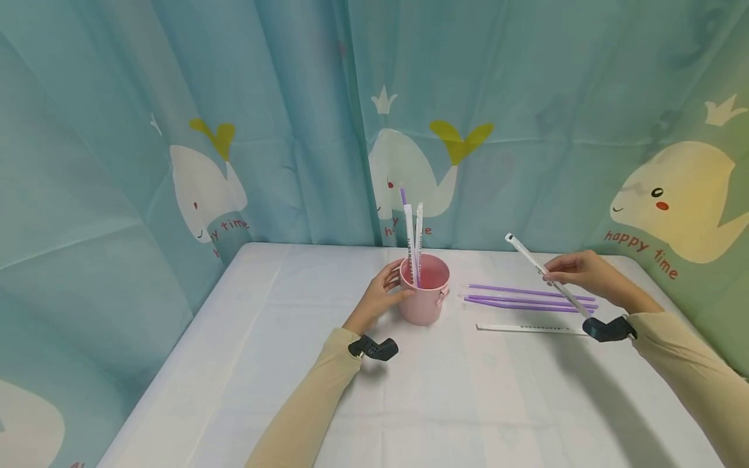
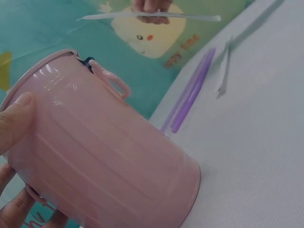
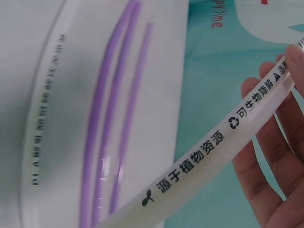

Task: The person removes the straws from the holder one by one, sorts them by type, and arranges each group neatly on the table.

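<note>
A pink bucket with small side handles stands on the table. Two paper-wrapped straws and a purple straw lean upright in it. My left hand grips the bucket's left side, thumb on the near wall and fingers round the back. To the right, my right hand pinches a white paper-wrapped straw with printed black characters, holding it slanted above the table. Under it lie several purple straws in clear wrap and one more white wrapped straw.
A white cloth covers the table. Close behind it hangs a teal curtain with whale prints, which also runs along the left and right sides. Each wrist carries a small black camera.
</note>
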`<state>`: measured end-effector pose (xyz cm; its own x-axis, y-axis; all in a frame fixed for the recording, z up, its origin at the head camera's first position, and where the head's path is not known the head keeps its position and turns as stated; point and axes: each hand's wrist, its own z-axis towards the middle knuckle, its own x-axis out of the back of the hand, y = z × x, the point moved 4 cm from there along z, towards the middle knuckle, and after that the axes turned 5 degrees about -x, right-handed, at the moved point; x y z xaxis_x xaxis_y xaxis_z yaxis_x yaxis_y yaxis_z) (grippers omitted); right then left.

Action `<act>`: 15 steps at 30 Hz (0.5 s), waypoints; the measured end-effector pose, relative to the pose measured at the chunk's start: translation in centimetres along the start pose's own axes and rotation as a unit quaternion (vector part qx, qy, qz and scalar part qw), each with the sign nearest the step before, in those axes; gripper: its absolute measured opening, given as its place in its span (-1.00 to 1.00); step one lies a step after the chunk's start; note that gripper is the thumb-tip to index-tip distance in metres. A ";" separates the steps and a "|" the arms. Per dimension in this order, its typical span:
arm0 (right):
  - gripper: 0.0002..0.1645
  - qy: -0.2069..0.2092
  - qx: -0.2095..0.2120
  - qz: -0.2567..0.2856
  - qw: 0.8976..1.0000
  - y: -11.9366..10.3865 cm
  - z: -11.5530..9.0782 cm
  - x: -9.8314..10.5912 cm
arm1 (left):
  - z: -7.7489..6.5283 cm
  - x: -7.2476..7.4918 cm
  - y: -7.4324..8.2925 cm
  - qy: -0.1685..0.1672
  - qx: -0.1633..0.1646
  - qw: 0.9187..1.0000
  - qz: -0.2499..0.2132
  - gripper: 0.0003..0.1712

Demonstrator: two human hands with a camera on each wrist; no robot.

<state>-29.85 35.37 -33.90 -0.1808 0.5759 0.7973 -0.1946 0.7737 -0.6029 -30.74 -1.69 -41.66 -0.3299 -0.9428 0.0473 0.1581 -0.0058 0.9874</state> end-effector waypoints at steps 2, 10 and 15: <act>-0.71 -0.001 0.000 -0.014 1.000 0.3 -0.2 -0.5 | 0.0 0.0 0.2 -0.005 0.005 1.000 -0.004 -0.16; -0.77 -0.048 0.055 -0.028 0.997 0.9 -0.7 -2.7 | -1.2 -0.2 2.4 -0.014 0.003 1.000 0.004 -0.17; -0.82 -0.087 0.087 -0.034 0.992 1.0 -0.8 -4.1 | -0.6 -0.2 1.2 -0.003 0.003 1.000 -0.001 -0.18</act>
<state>-28.49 34.03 -37.80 -0.3228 0.4584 0.8280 -0.3721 0.7429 -0.5564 -29.91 -1.77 -40.59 -0.3363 -0.9406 0.0465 0.1517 -0.0054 0.9884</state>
